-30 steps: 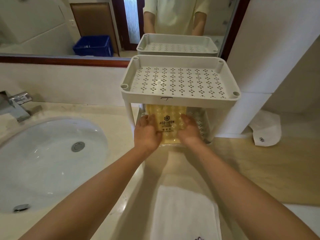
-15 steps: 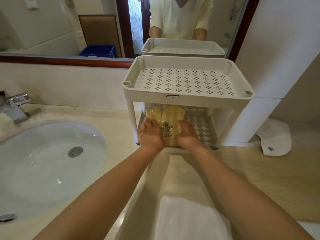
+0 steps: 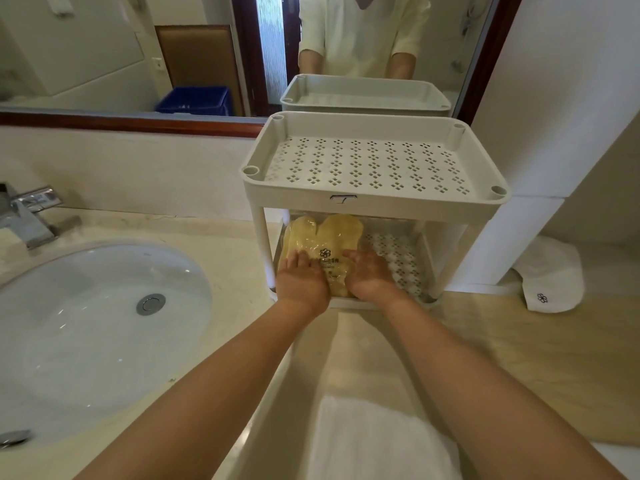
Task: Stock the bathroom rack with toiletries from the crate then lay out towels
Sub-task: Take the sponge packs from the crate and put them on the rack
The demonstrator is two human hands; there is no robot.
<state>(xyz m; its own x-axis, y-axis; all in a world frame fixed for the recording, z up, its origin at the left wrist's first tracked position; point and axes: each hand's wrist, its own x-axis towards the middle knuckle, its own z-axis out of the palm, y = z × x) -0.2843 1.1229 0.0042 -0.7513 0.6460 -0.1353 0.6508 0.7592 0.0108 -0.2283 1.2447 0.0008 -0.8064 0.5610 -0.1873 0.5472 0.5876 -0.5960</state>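
Note:
A white two-tier plastic rack (image 3: 374,200) stands on the counter against the mirror. Its perforated top shelf is bare. On the left part of the lower shelf lies a clear packet of yellow slippers (image 3: 325,237) with a flower logo. My left hand (image 3: 302,280) rests flat on the packet's near left side. On the near right side my right hand (image 3: 367,273) lies the same way, fingers straight. The packet's near end is hidden under both hands. A folded white towel (image 3: 377,441) lies on the counter below my arms.
A white sink (image 3: 86,327) with a chrome tap (image 3: 27,216) fills the left side. A white cloth item with a flower logo (image 3: 550,275) lies right of the rack by a white wall block. In the mirror, a blue crate (image 3: 194,100) shows behind me.
Both hands have pushed the slipper packet from the rack's front edge deeper onto the lower shelf and now lie flat on it. The view has moved closer to the rack.

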